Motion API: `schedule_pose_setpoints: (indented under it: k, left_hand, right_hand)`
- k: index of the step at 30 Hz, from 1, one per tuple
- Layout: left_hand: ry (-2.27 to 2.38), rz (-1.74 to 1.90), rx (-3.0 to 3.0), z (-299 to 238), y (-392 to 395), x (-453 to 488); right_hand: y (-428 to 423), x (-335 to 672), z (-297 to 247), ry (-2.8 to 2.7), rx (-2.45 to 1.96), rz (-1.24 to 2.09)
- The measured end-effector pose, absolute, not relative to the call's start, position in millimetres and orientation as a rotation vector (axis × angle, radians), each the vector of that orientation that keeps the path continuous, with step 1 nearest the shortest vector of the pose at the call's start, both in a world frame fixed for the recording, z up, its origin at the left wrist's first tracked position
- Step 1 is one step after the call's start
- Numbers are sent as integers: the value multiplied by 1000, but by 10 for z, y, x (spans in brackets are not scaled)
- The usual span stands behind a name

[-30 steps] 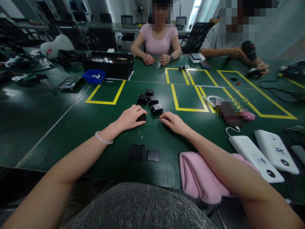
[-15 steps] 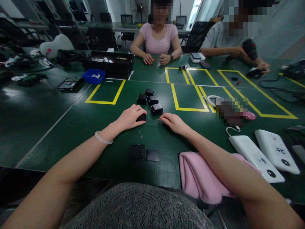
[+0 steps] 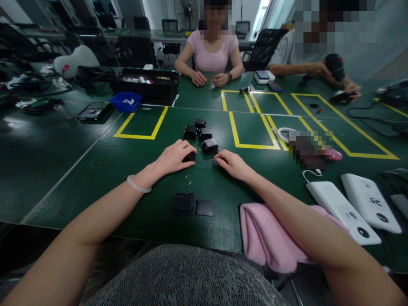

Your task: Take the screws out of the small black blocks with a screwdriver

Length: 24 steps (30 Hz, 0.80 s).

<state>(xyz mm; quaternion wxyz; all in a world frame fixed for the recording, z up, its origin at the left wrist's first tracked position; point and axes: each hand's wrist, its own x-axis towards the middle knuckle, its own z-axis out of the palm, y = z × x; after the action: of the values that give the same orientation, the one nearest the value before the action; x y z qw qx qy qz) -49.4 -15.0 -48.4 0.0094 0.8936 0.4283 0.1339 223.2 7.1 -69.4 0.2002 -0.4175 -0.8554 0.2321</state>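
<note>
My left hand point(image 3: 175, 156) is wrapped round a small black box point(image 3: 189, 157), holding it on the green table. Between its fingertips my right hand point(image 3: 232, 162) pinches a thin, screwdriver-like metal rod point(image 3: 205, 160). The rod points left, its far end at the box's right side; whether it touches a screw is too small to tell. Just beyond the hands sit several similar black boxes point(image 3: 209, 145). Nearer me lie a few tiny screws point(image 3: 189, 183), an open black case half point(image 3: 183, 204) and a flat black cover point(image 3: 204, 208).
A folded pink cloth point(image 3: 267, 238) lies under my right forearm, beside white power banks point(image 3: 344, 210). Yellow tape outlines point(image 3: 255, 147) mark the table. At the back left stand a blue bin point(image 3: 126, 103) and a black tray point(image 3: 159, 91). Two people sit opposite, one holding a power drill point(image 3: 335, 67).
My right hand has shifted very slightly, still pinching the rod. The left hand and the black box have stayed in place.
</note>
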Motion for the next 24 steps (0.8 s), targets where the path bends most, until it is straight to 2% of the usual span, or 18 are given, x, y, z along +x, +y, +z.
schedule_pose_setpoints:
  k: [24]
  left_hand:
    - [1346, 410, 2807, -482, -156, -487]
  right_hand:
    - [76, 2261, -680, -2420, -1127, 652]
